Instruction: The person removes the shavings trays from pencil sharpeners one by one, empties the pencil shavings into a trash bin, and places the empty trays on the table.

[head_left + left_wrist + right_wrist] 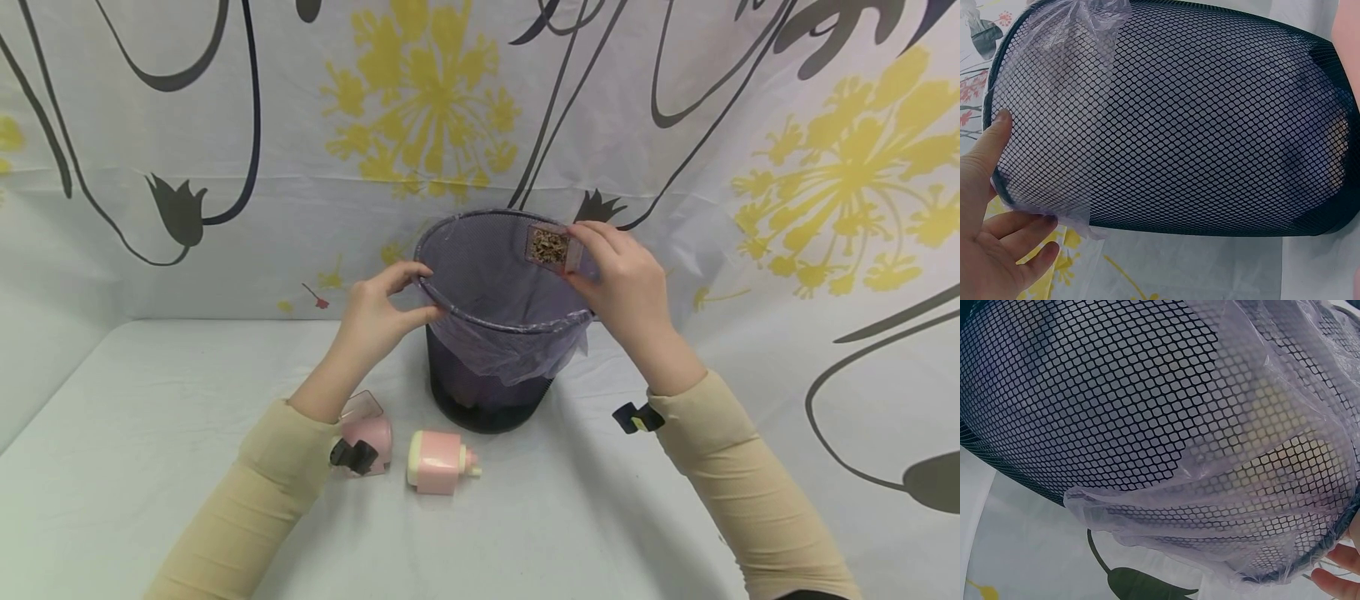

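Note:
A black mesh trash bin lined with a thin purple bag stands tilted in the head view. My left hand holds its rim at the left, thumb and fingers spread along the edge; the left wrist view shows that hand against the bagged mesh. Above the bin's right side, my right hand pinches a small clear pinkish container with brown shavings in it. Only fingertips of that hand show in the right wrist view, beside the rim; the container is out of sight there.
A pink and cream device, possibly a pencil sharpener, lies on its side on the white table. Left of it is a pink, partly clear piece, half hidden by the left sleeve. A flower-patterned curtain hangs close behind the bin.

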The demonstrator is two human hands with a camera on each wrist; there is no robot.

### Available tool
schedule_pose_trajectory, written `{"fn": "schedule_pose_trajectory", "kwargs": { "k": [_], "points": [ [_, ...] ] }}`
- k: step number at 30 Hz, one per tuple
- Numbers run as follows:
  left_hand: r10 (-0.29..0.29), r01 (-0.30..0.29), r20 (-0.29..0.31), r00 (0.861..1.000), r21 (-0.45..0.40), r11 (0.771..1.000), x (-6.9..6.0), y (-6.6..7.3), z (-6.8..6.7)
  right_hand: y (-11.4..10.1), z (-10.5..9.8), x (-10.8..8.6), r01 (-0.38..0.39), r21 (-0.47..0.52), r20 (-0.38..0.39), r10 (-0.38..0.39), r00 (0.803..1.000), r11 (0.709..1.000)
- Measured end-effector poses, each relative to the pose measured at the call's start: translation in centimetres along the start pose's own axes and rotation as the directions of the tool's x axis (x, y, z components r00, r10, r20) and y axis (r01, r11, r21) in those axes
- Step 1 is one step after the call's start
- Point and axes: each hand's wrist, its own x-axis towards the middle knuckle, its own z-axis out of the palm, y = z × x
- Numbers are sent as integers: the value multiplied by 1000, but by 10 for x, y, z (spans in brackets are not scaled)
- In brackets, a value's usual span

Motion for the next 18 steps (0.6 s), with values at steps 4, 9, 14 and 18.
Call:
{"fn": "schedule_pose_trajectory", "kwargs": {
  "k": [4, 9, 14, 18],
  "points": [
    [5, -5, -3, 1000, -2, 1000, 0, 0, 0, 0, 1, 0, 21, -3, -14, -21, 1000, 1000],
    [11, -11, -5, 1000, -4, 1000, -1, 0, 1, 0, 1, -1, 50, -20, -21, -50, 999, 999],
    [12, -12, -6, 1000, -6, 1000, -1, 0, 0, -1, 0, 0, 72, -24, -30, -73, 997, 997],
    [7, -7, -4, 1000, -4, 1000, -1, 1, 0, -3, 0, 1, 87, -34, -38, -88, 995, 996]
  ]
}}
